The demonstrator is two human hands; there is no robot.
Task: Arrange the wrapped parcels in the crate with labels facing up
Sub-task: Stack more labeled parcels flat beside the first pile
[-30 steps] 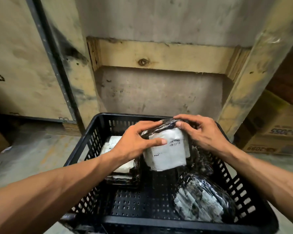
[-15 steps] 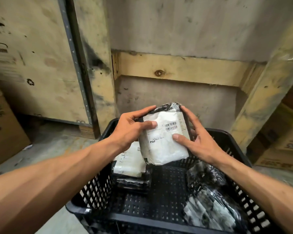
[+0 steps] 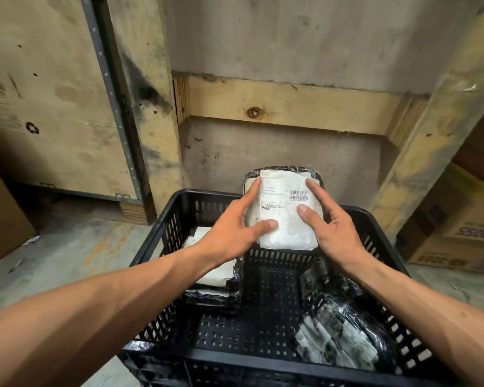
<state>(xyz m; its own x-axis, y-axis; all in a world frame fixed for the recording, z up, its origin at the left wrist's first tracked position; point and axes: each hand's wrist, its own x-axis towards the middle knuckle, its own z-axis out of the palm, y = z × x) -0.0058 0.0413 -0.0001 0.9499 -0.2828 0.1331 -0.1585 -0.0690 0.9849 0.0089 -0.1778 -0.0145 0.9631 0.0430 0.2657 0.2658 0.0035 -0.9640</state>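
Both hands' grip holds parcel (image 3: 284, 210) upright, label camera-facing

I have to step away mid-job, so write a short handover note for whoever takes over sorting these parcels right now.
Left hand and right hand both hold the labelled parcel above the far side of the black crate, label facing the camera.
In the crate: a parcel stack on the left, white face up; a crumpled parcel on the right, no label readable.
Done: left stack placed.
Left: lay the held parcel label-up in the free middle, then check and turn the right one.
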